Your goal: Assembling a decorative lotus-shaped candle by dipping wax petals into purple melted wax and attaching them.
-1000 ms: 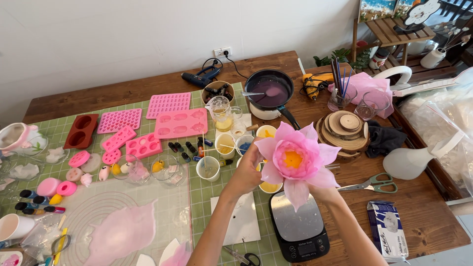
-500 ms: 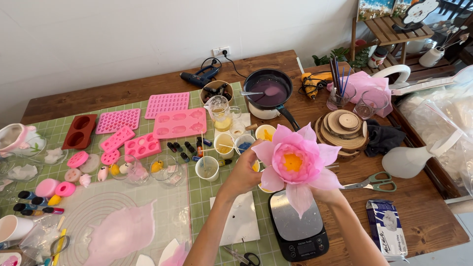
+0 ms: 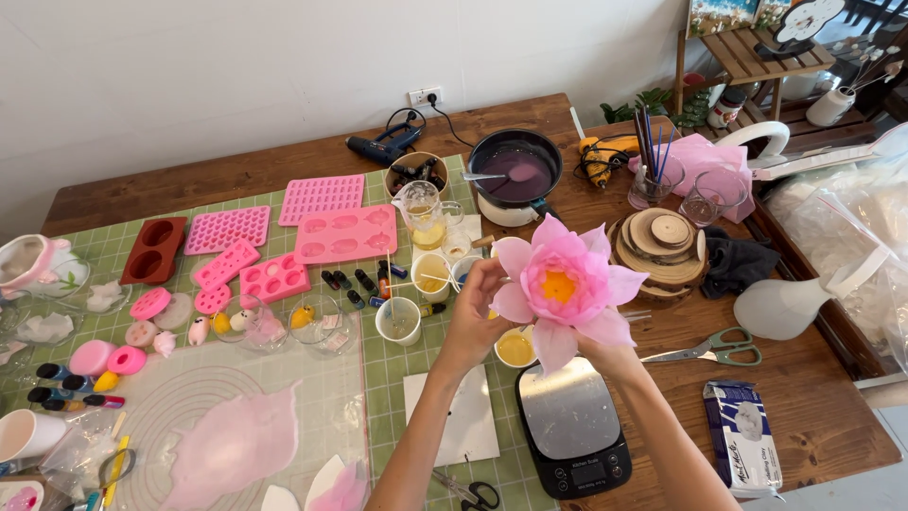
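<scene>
While the right hand (image 3: 615, 355) grips the pink lotus flower (image 3: 565, 284) from below above the kitchen scale (image 3: 572, 431), the left hand (image 3: 476, 317) pinches an outer petal. Light fingertip pressure looks wisest; those petals seem fragile.

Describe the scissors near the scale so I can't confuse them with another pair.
On the bare wooden table, right of the black kitchen scale, lie green-handled scissors, past the right hand. The other pair, on the green mat, has black handles.

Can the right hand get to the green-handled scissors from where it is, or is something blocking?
Probably yes. The scissors lie flat on bare wood just right of the right hand, nothing between. But that hand holds the pink flower from below, so it isn't free to grab.
</scene>
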